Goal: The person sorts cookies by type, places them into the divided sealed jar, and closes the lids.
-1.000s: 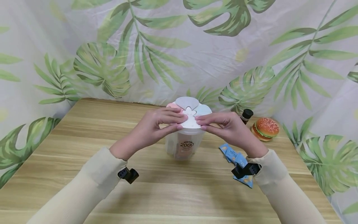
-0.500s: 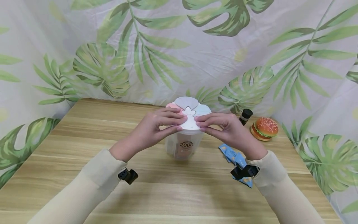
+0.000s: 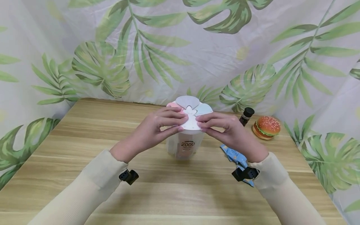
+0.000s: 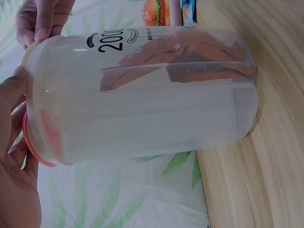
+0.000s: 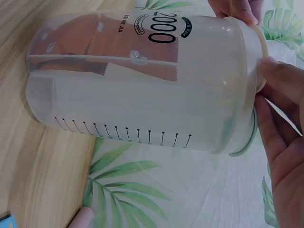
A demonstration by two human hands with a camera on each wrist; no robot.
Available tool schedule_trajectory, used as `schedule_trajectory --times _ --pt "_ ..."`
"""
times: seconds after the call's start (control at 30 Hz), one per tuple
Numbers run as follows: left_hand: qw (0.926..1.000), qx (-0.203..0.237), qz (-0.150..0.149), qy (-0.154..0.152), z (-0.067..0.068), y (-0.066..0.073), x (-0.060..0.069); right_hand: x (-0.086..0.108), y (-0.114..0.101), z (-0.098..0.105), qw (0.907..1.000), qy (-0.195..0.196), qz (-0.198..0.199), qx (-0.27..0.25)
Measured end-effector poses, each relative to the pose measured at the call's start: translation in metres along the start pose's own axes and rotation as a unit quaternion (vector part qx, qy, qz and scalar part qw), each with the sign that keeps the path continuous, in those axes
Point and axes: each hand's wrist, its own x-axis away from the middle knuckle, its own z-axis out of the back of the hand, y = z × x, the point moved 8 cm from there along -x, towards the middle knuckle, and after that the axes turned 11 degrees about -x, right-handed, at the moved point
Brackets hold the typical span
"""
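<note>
A clear plastic storage canister [image 3: 185, 145] marked 2000 stands upright on the table. Its petal-shaped lid [image 3: 191, 122] has white, pink, lilac and pale blue sections. Brown sachets [image 4: 209, 59] show through the front wall in the left wrist view, and a measuring scale marks one side in the right wrist view. My left hand [image 3: 157, 122] pinches the left edge of the white front section, thumb at the rim and fingers on top. From the other side, my right hand [image 3: 225, 125] pinches the same section. A narrow gap separates the two hands' fingertips.
Blue sachets [image 3: 234, 156] lie on the table, partly hidden behind my right wrist. Farther back are a black-capped bottle [image 3: 247, 116] and a toy hamburger [image 3: 266, 127]. A leaf-patterned cloth [image 3: 157, 47] hangs behind the wooden table [image 3: 157, 193].
</note>
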Motion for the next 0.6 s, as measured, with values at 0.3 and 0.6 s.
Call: schedule_trajectory --times 0.3,0.6 --pt "0.9999 -0.010 0.008 -0.004 0.0008 0.0013 0.0013 0.0026 -0.0025 -0.0034 0.9994 0.004 0.008 0.034" --pt "0.9967 0.018 0.078 0.004 -0.0019 0.0010 0.0062 0.0096 -0.0055 -0.0016 0.9974 0.048 -0.003 0.053"
